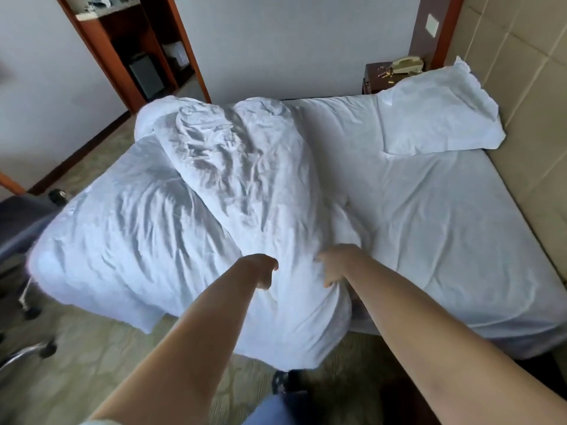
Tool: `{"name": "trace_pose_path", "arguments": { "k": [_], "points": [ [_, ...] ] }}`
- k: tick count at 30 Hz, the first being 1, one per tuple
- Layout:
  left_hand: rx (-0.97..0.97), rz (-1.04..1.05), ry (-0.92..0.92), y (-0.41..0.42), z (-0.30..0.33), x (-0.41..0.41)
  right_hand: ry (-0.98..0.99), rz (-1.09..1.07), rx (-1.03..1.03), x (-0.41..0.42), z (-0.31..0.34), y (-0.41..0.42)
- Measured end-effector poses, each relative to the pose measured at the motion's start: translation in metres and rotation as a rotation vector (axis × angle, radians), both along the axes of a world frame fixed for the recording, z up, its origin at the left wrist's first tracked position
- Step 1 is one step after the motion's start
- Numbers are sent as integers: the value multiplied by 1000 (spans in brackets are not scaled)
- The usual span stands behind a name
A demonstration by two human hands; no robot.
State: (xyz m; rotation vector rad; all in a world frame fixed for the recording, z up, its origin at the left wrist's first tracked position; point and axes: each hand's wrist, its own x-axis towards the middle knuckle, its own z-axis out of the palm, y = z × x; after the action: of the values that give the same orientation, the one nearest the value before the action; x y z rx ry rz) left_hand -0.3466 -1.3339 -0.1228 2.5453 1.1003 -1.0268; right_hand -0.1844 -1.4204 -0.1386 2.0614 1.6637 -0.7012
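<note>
The right hand (337,266) curls its fingers around a fold of the crumpled duvet (196,191), probably to drag it flat; the left hand (263,269) curls its fingers too, but its grip is not clear.

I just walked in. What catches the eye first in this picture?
A crumpled white duvet is heaped across the left half of the bed and spills over its near edge. Reaching in from below, the right hand grips the duvet's near fold, while the left hand curls beside it, grip unclear. A white pillow lies far right, by the padded headboard.
</note>
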Motion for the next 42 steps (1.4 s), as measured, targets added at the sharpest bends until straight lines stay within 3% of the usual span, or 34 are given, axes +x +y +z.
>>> {"name": "trace_pose_path", "arguments": {
  "k": [12,28,34,42],
  "points": [
    [9,-177,-204,137,-21,84,-25,-222,84,62,7,109],
    [-71,-201,-144,236,-68,243,46,-202,19,207,-43,213],
    [-148,-51,-76,260,-112,298,122,-178,-16,266,-100,243],
    [-225,77,96,279,-207,296,224,-188,-83,272,-214,275]
  ]
}}
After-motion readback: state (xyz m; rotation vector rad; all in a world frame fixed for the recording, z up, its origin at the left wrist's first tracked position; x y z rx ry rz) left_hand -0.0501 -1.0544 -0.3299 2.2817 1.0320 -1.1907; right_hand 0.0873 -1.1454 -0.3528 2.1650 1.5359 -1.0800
